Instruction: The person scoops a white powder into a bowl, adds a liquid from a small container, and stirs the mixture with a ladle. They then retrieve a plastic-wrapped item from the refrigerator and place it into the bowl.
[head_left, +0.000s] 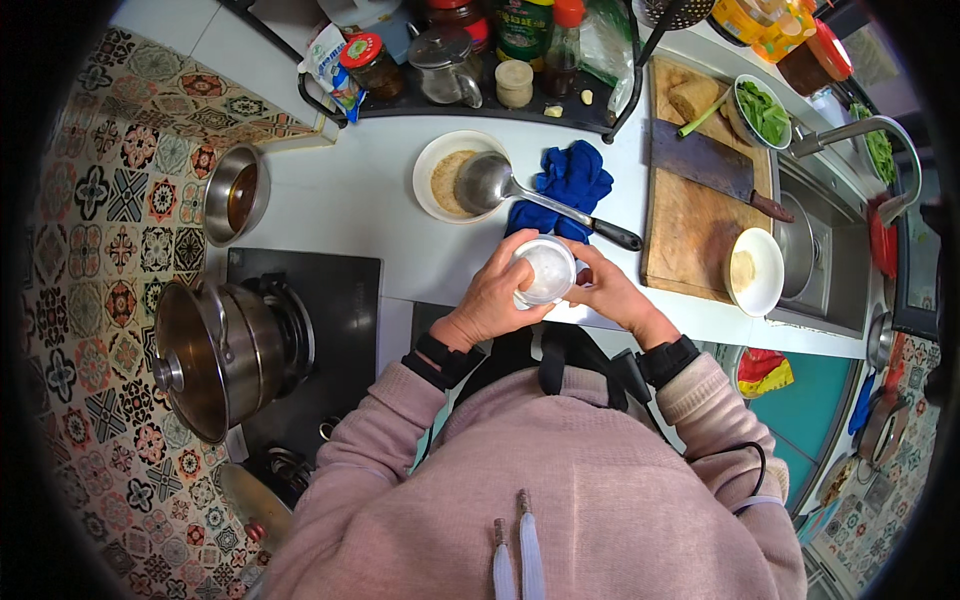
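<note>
Between both hands, close in front of my body, is a small round translucent container (553, 264) with a whitish inside. My left hand (489, 294) wraps its left side, and its thumb lies over the near part. From the right, the fingers of my right hand (616, 291) hold the rim and side. Just beyond the hands lies a crumpled blue cloth (574, 176). A steel ladle (484, 184) with a black handle rests across a white bowl (442, 146) of pale grainy food, its handle reaching over the cloth.
A cleaver (701, 161) lies on a wooden chopping board (682, 255), beside a bowl of cut greens (761, 112). A white bowl (757, 281) overlaps the board's edge near the sink (832, 292). Left, a lidded steel pot (225, 360) stands on the hob (345, 307). A condiment rack (420, 105) stands behind.
</note>
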